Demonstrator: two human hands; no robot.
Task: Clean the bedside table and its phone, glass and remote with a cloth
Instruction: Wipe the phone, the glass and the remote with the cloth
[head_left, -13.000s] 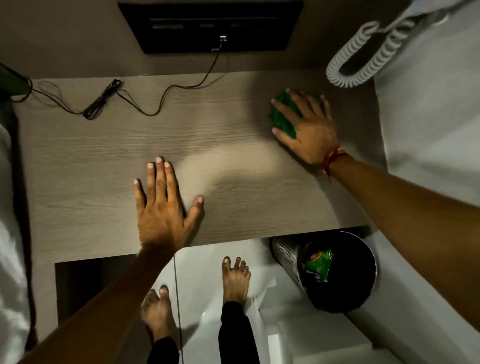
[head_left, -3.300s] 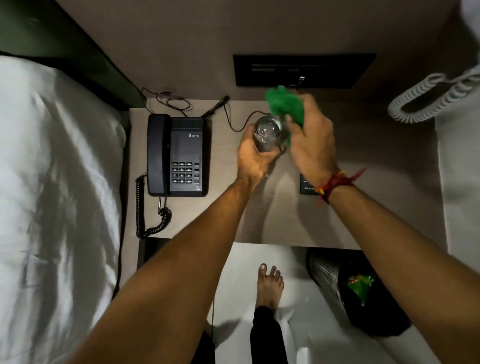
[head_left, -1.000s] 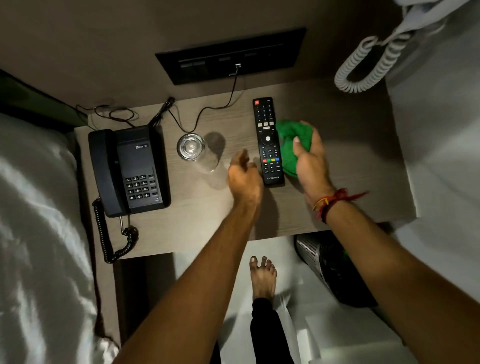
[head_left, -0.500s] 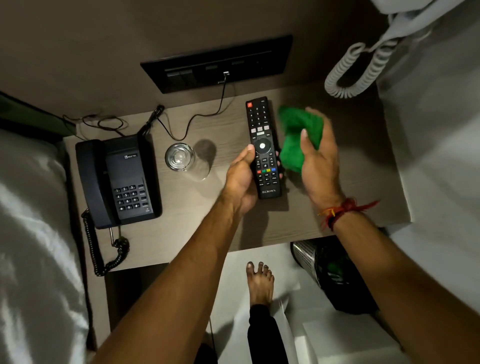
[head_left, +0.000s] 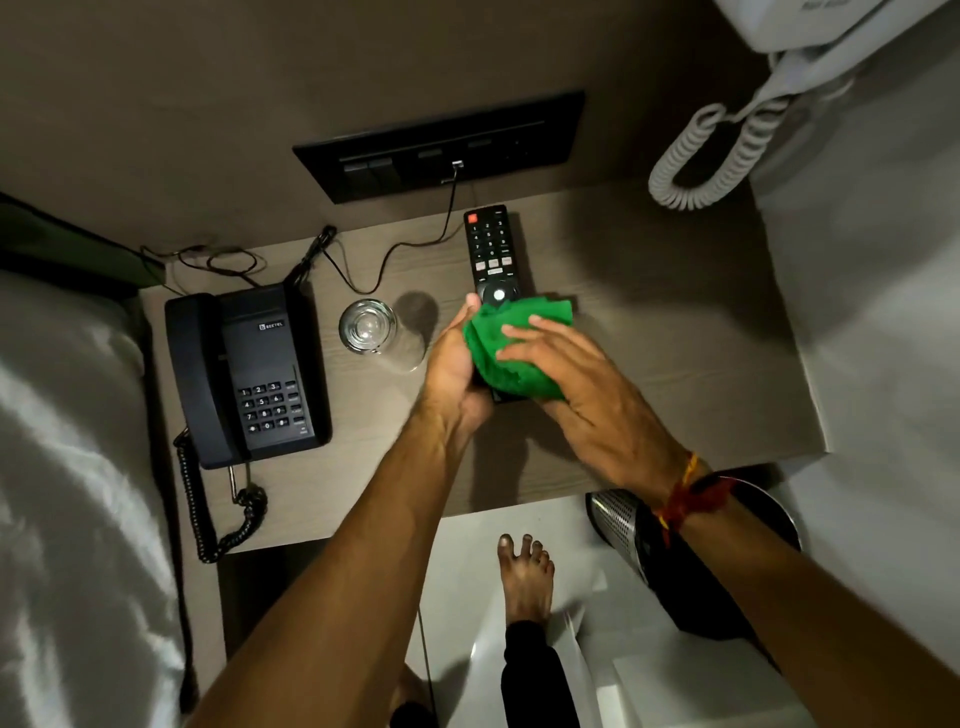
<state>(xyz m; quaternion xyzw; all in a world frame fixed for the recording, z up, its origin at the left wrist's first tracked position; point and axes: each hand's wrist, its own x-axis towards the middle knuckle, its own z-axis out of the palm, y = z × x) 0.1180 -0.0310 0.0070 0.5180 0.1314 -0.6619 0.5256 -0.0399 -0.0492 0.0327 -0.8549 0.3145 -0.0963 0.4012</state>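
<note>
Head view: the black remote (head_left: 491, 249) is being gripped at its lower half by the left hand (head_left: 454, 364), the thumb curled up along the remote's left edge, near the centre of the frame. The remote's upper half, with the number keys and a round white button, is being left uncovered and is pointing toward the top of the frame. A crumpled green cloth (head_left: 511, 345) is being pressed onto the remote's lower part by the right hand (head_left: 576, 395), whose fingers are being held extended and flat across the cloth. Whether the remote is being lifted clear of the bedside table (head_left: 675, 364) or is resting on it cannot be told.

Just left of the hands, an upright clear glass (head_left: 370, 327) is standing on the wooden top, apart from the left hand. Further left, a black phone (head_left: 244, 374) with its handset in the cradle is lying on the table, its coiled cord hanging over the lower edge. A thin black cable (head_left: 405, 249) is running from the dark wall panel (head_left: 441, 145) at upper centre down onto the table. At lower right of the frame, a perforated metal bin (head_left: 618, 519) is partly being hidden by the right forearm.
</note>
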